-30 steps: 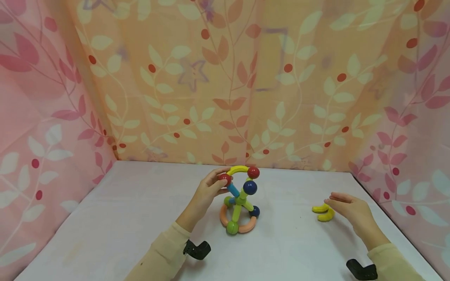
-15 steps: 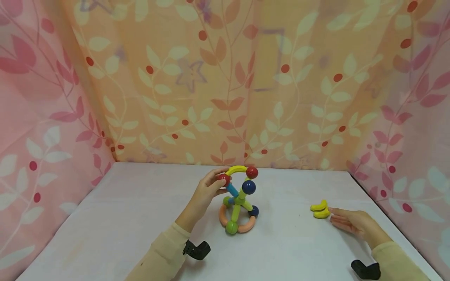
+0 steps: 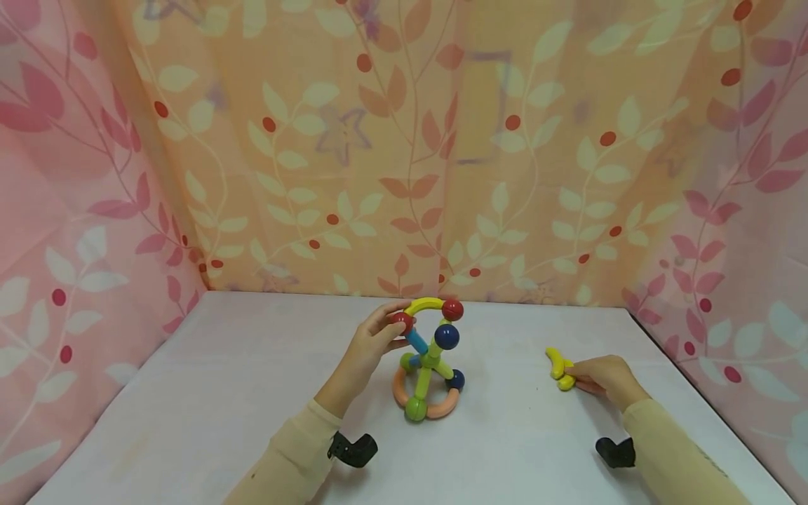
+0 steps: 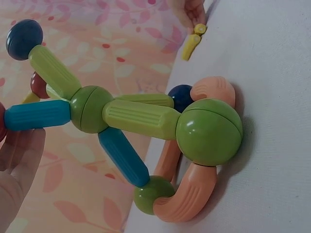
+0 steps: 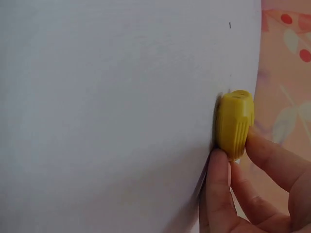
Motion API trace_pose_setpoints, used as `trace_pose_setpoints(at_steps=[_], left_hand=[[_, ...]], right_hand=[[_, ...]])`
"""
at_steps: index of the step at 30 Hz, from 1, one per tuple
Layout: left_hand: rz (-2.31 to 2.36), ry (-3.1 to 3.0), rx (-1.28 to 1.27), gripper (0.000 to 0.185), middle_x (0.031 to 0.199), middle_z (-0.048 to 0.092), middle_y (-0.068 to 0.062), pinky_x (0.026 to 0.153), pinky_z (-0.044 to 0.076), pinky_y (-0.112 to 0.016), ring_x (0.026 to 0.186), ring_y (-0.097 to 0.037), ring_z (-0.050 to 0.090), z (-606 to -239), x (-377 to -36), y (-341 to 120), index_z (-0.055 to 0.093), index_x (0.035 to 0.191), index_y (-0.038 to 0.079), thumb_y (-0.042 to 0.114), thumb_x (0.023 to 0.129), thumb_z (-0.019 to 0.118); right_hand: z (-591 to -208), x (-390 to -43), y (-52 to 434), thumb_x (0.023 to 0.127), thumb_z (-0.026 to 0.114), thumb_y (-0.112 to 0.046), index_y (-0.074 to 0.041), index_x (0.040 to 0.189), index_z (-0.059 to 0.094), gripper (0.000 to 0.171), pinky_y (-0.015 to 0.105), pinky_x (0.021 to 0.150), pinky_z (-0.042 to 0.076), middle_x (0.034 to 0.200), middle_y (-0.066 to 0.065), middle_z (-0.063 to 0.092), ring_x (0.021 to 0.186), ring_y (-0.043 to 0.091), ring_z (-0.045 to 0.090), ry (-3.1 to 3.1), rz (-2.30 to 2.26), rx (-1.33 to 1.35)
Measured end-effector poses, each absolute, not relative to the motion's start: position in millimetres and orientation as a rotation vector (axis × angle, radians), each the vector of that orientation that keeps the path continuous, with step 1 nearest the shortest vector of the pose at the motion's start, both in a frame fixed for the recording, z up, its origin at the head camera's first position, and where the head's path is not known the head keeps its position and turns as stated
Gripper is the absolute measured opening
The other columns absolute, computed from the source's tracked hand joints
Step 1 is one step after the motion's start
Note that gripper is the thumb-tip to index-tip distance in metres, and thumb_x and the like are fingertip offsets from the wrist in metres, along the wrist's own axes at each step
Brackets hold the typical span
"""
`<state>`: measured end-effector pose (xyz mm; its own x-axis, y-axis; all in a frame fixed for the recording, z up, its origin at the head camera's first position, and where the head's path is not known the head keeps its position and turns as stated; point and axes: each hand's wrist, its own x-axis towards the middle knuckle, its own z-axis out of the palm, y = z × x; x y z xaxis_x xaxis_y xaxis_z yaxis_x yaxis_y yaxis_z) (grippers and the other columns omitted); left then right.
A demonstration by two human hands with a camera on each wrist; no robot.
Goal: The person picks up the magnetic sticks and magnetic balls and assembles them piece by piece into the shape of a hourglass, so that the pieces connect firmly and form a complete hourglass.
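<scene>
The left hand [image 3: 372, 344] pinches the red ball [image 3: 402, 322] at the top left of the ball-and-rod toy structure [image 3: 429, 365], which stands mid-table on its peach ring base. At about 3 o'clock from the structure, well apart, the right hand [image 3: 602, 375] pinches a yellow curved rod [image 3: 555, 362], fingers curled round its near end; a second yellow piece [image 3: 566, 383] lies touching the fingers. Both rest on the white table [image 3: 189, 393], with leaf-print curtains [image 3: 315, 140] behind.
</scene>
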<state>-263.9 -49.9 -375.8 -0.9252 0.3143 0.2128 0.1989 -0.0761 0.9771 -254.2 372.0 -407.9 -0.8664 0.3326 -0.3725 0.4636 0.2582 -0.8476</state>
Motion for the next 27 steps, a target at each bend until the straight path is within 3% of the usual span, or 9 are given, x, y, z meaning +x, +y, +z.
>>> trace_pose_setpoints(at_steps=[11, 15, 21, 27], left_hand=[[2.175, 2.065, 0.591, 0.039, 0.132, 0.059, -0.018, 0.102, 0.053, -0.040, 0.120, -0.027, 0.060, -377, -264, -51, 0.051, 0.142, 0.014, 0.018, 0.104, 0.051], [2.176, 2.054, 0.588, 0.039, 0.133, 0.058, -0.018, 0.102, 0.053, -0.041, 0.120, -0.026, 0.059, -376, -264, -50, 0.051, 0.143, 0.014, 0.018, 0.103, 0.051], [2.168, 2.073, 0.588, 0.039, 0.132, 0.059, -0.016, 0.102, 0.053, -0.039, 0.117, -0.023, 0.060, -378, -264, -51, 0.051, 0.142, 0.016, 0.019, 0.104, 0.051], [2.163, 2.096, 0.604, 0.039, 0.131, 0.059, -0.017, 0.102, 0.053, -0.040, 0.117, -0.025, 0.060, -377, -264, -51, 0.051, 0.142, 0.013, 0.019, 0.104, 0.051]], right_hand=[[-409, -275, 358, 0.082, 0.074, -0.007, 0.018, 0.120, 0.053, 0.050, 0.022, 0.061, 0.058, 0.071, 0.003, 0.061, 0.060, 0.010, 0.061, 2.482, -1.438, 0.773], [-398, -269, 358, 0.083, 0.073, -0.012, 0.016, 0.126, 0.051, 0.056, 0.023, 0.065, 0.058, 0.077, 0.003, 0.060, 0.065, 0.011, 0.060, 2.465, -1.486, 0.740], [-363, -256, 335, 0.092, 0.071, -0.021, 0.013, 0.140, 0.044, 0.065, 0.021, 0.076, 0.059, 0.093, -0.003, 0.066, 0.081, 0.007, 0.063, 2.367, -1.698, 0.471], [-333, -249, 295, 0.094, 0.069, -0.018, 0.012, 0.144, 0.036, 0.068, 0.027, 0.083, 0.059, 0.092, -0.002, 0.070, 0.085, 0.011, 0.073, 2.117, -1.961, 0.246]])
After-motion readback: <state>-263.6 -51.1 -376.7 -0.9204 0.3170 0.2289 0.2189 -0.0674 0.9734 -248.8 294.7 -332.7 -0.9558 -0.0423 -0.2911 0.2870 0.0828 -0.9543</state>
